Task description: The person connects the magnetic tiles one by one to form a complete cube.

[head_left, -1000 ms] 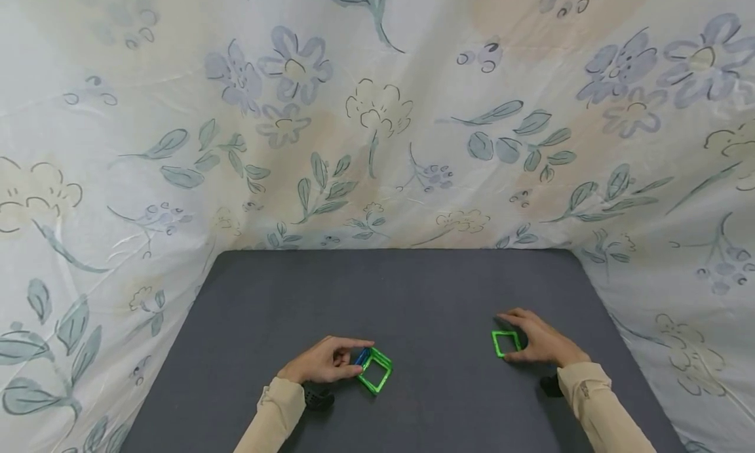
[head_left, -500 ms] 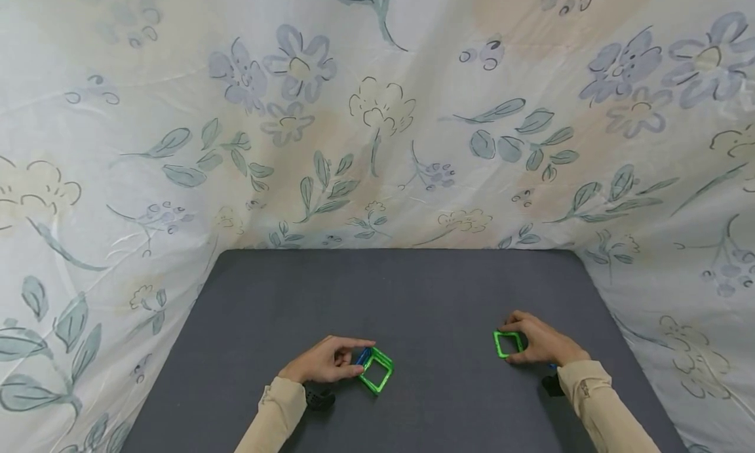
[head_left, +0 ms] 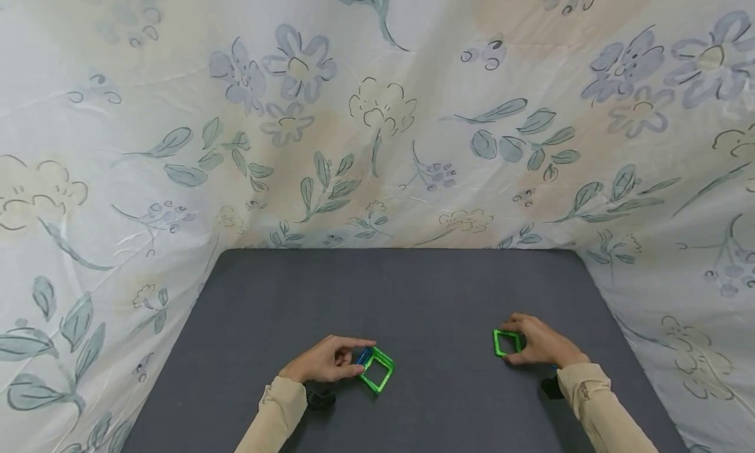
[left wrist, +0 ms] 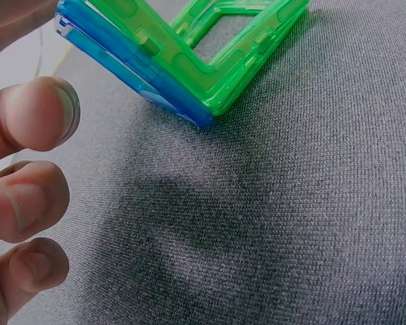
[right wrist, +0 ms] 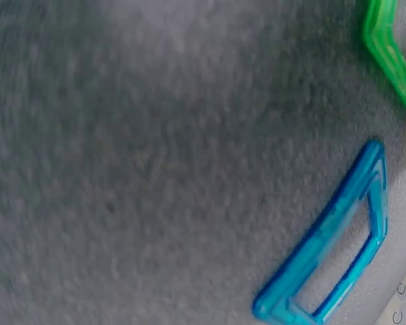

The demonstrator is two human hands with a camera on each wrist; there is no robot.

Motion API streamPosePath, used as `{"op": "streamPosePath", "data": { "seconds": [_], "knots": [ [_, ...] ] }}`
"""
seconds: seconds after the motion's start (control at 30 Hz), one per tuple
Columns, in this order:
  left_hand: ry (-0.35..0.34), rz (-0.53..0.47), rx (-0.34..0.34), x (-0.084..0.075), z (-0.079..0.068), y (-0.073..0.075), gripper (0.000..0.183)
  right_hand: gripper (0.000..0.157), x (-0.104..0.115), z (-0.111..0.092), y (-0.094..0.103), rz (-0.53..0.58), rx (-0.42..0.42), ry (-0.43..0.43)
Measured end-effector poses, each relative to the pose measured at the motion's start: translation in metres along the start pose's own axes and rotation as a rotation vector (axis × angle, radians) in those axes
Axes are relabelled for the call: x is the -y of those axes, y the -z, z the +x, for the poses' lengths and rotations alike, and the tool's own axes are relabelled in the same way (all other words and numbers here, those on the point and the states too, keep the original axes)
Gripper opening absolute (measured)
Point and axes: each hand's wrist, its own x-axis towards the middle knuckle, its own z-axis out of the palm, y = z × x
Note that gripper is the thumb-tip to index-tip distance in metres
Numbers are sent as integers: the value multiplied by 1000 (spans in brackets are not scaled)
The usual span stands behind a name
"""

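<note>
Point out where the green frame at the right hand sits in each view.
Head: the green frame is right of centre, low, at the thumb and fingers of the right hand.
Left wrist: not in it; the green pieces there are others.
Right wrist: top right corner, cut off by the edge.
Shared landmark: the dark grey tabletop.

A dark grey, fabric-covered tabletop (head_left: 436,309) with rounded far corners narrows toward the far side. Pale floral fabric (head_left: 330,197) encloses it at left, right and far, printed with lavender flowers (head_left: 299,63), grey-green leaves (head_left: 77,322) and peach patches, softly creased under diffuse light.
</note>
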Motion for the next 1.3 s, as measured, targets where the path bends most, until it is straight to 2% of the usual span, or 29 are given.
{"op": "streamPosePath", "data": {
  "seconds": [0.2,0.37,0.43,0.57,0.67,0.83,1.07,1.3],
  "knots": [
    [6,-1,0,-1,0,-1,55,58,2,-2,-5,48,-116,49],
    [17,-12,3,-3,0,-2,54,56,11,-3,-12,114,-223,18],
    [16,-16,3,-3,0,-2,53,55,15,-3,-15,155,-275,10],
    [12,-17,4,-2,0,-2,54,55,28,0,-21,194,-420,65],
    [3,-13,4,-2,0,-2,54,58,37,4,-27,215,-497,92],
    [-14,-8,-4,-3,-1,-2,53,65,58,15,-37,258,-549,112],
    [-9,-4,-10,0,-2,-4,56,69,97,28,-62,345,-588,218],
    [-8,4,-17,3,-1,-5,57,66,134,33,-87,438,-586,205]
  ]
}}
